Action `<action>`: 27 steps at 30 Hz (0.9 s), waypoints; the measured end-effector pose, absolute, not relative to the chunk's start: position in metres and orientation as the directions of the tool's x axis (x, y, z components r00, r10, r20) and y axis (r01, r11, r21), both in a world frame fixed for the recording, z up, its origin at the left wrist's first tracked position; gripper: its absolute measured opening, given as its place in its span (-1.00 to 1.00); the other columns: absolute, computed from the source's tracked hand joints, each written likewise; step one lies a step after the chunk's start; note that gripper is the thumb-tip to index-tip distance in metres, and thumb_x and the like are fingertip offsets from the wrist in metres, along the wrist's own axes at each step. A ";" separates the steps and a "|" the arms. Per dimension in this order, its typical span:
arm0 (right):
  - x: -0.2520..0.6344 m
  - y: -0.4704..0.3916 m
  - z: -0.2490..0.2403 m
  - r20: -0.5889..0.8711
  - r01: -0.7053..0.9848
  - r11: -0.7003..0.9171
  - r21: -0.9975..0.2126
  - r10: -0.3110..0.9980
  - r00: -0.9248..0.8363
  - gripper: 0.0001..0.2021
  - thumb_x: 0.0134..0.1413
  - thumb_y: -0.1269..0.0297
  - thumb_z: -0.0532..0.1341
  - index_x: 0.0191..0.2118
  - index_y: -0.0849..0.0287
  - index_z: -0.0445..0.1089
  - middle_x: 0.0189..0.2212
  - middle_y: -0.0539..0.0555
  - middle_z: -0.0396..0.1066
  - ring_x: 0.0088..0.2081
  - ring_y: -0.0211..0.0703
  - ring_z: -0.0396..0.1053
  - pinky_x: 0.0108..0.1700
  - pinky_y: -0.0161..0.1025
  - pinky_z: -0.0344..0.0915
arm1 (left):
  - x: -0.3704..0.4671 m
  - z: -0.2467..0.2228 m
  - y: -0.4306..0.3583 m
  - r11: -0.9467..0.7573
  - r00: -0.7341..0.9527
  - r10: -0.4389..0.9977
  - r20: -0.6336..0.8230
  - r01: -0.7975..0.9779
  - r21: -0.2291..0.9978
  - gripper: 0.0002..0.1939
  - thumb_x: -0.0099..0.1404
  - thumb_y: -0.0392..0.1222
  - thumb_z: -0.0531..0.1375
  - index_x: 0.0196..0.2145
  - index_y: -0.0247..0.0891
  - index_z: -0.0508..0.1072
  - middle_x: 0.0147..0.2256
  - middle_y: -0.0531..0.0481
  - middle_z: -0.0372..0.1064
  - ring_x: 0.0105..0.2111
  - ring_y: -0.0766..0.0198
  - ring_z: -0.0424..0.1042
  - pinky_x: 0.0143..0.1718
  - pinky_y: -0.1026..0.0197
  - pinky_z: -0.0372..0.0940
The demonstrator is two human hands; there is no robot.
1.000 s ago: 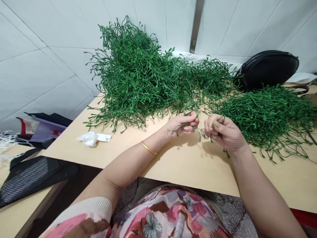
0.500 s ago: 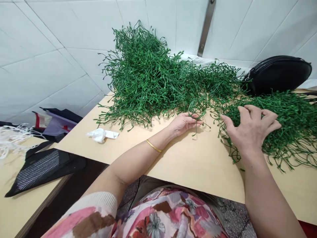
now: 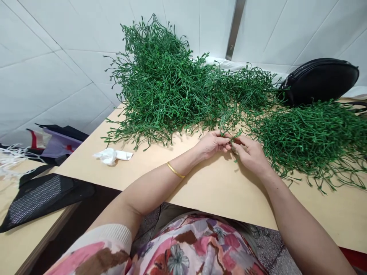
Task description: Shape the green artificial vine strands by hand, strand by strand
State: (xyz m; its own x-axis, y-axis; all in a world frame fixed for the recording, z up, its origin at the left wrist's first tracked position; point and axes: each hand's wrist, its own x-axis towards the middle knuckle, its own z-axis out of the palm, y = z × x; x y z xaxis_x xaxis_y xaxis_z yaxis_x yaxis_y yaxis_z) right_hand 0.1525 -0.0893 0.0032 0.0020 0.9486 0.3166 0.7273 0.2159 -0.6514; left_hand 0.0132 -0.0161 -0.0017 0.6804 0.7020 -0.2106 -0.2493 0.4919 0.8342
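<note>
Near the middle of the table, my left hand (image 3: 215, 144) is closed in a pinch on a green plastic plant sprig (image 3: 235, 134). My right hand (image 3: 250, 153) meets it from the right, its thumb and fingers pinching the same sprig. The fingertips nearly touch and partly hide the thin stems. Behind them spreads a large heap of green plastic sprigs (image 3: 169, 88) with small budded tips. A second pile of sprigs (image 3: 312, 137) lies to the right of my right hand.
A crumpled white tissue (image 3: 112, 156) lies on the light wooden table (image 3: 206, 191) at left. A black oval bag (image 3: 321, 82) leans near the tiled wall at back right. Lower left, a black mesh item (image 3: 37, 198) and white strands (image 3: 14, 160) rest on another surface.
My right hand has moved left from over the right pile to my left hand, closing its spread fingers on the sprig. My left hand stays nearly in place. The view has shifted slightly.
</note>
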 end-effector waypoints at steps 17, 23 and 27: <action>0.159 -0.089 0.004 0.408 0.778 0.279 -0.562 0.912 -0.032 -0.87 0.03 0.38 0.05 -0.47 0.17 0.29 -0.48 0.04 0.26 -0.37 -0.19 0.21 -0.32 -0.27 0.12 | 0.014 -0.001 -0.018 0.474 0.683 0.698 -0.214 -0.217 0.853 -0.82 0.04 -0.41 0.21 -0.48 -0.33 0.23 -0.62 0.08 0.32 -0.69 0.46 0.31 -0.64 0.42 0.17; 0.158 -0.090 0.001 0.386 0.795 0.245 -0.556 0.922 -0.014 -0.80 0.02 0.41 0.04 -0.24 0.19 0.36 -0.43 0.05 0.39 -0.42 -0.22 0.26 -0.36 -0.31 0.14 | 0.014 -0.001 -0.017 0.501 0.669 0.703 -0.243 -0.222 0.836 -0.84 0.03 -0.44 0.19 -0.49 -0.34 0.22 -0.58 0.04 0.35 -0.67 0.46 0.32 -0.63 0.41 0.18; 0.156 -0.090 0.001 0.409 0.805 0.315 -0.503 0.907 -0.099 -0.77 0.12 0.35 0.00 -0.19 0.18 0.37 -0.42 0.06 0.40 -0.42 -0.21 0.28 -0.34 -0.31 0.14 | 0.015 -0.001 -0.015 0.503 0.613 0.747 -0.257 -0.269 0.821 -0.89 0.09 -0.45 0.11 -0.50 -0.34 0.23 -0.61 0.05 0.32 -0.67 0.46 0.31 -0.64 0.41 0.16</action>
